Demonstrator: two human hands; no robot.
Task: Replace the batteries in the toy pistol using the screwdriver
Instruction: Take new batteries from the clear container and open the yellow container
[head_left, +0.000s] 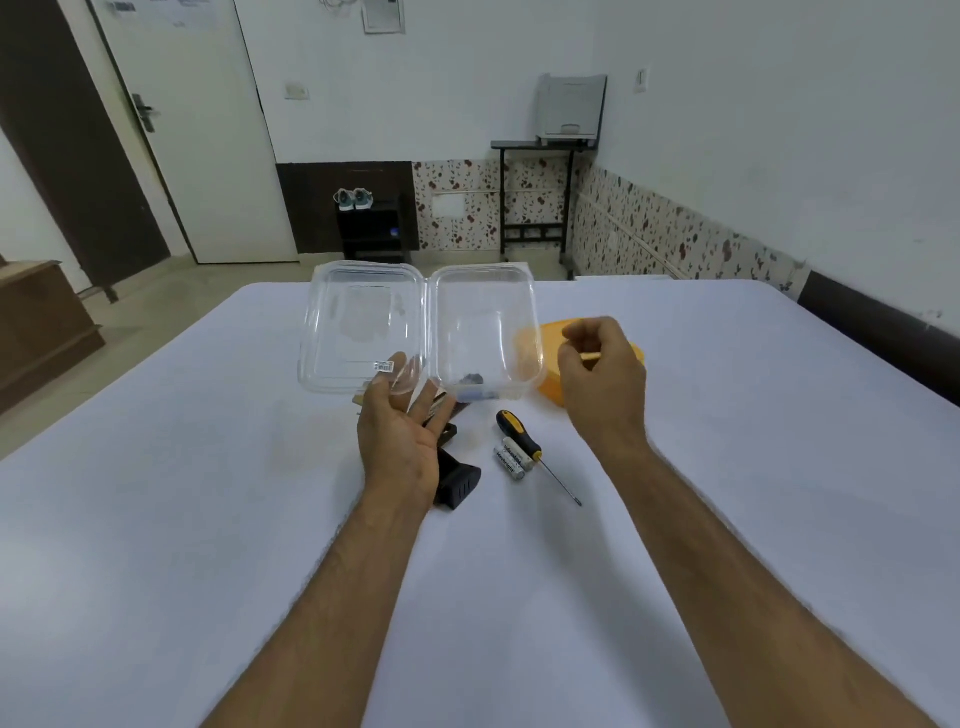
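At frame centre we log: left hand, fingers pinching the open clear container; right hand curled, seemingly empty. Toy pistol lies under our left hand; batteries touch the screwdriver. Risk: container tips, spilling contents.

The black-and-yellow-handled screwdriver lies on the white-sheeted bed, between the two grips, touching two white cylindrical batteries; the open clear plastic clamshell box sits above the left grip.
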